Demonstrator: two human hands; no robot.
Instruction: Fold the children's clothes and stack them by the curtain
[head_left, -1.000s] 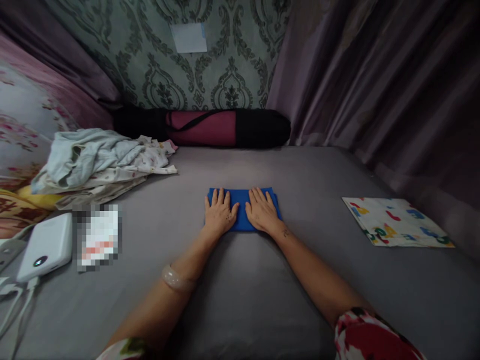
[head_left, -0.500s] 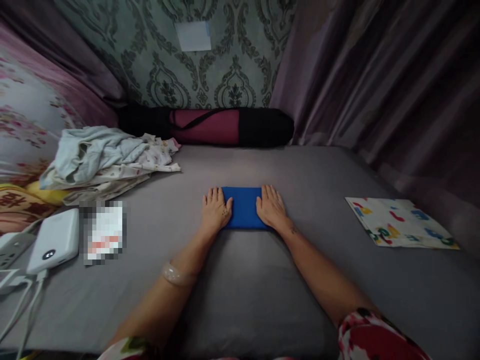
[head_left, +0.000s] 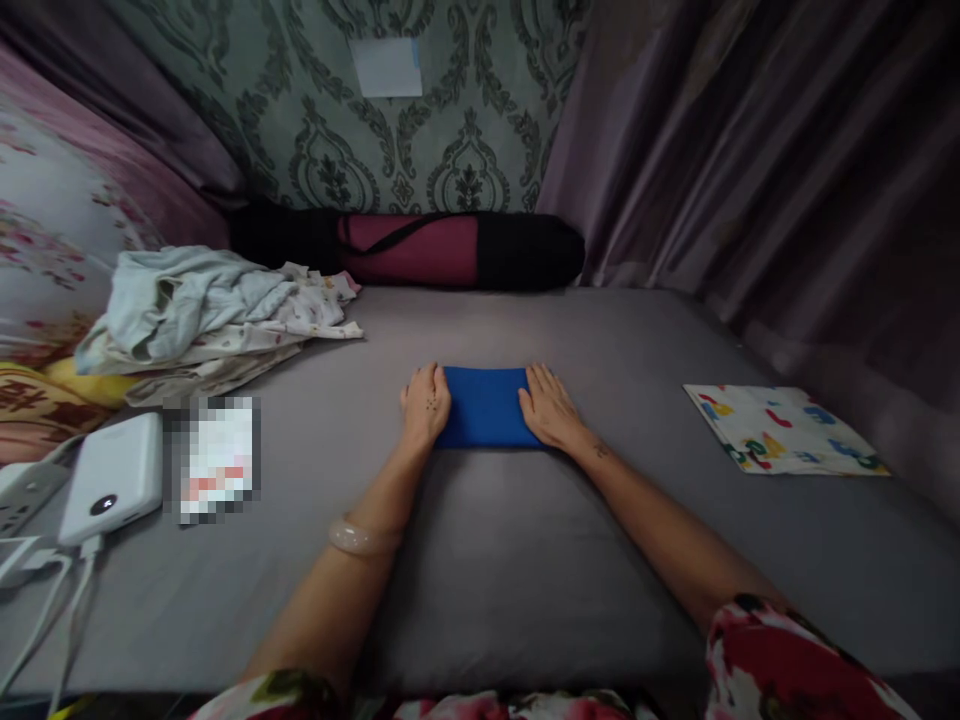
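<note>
A flat blue rectangle, apparently folded cloth, lies on the grey sheet between my two hands. At its left edge is my left hand, turned onto its side, with the fingers curled in around that edge and the thumb hidden. My right hand rests flat over the right edge, its fingers stretched out and pointing away from me. A pale bangle circles my left forearm.
On the left are a white power bank with cables, a power strip, a blurred packet and heaped clothes. A long black-and-maroon bag lies along the wall. A patterned folded cloth is at right.
My left hand has turned from lying flat to curling at the blue cloth's left edge. My right hand has shifted slightly right, and the cloth looks a little wider between the hands.
</note>
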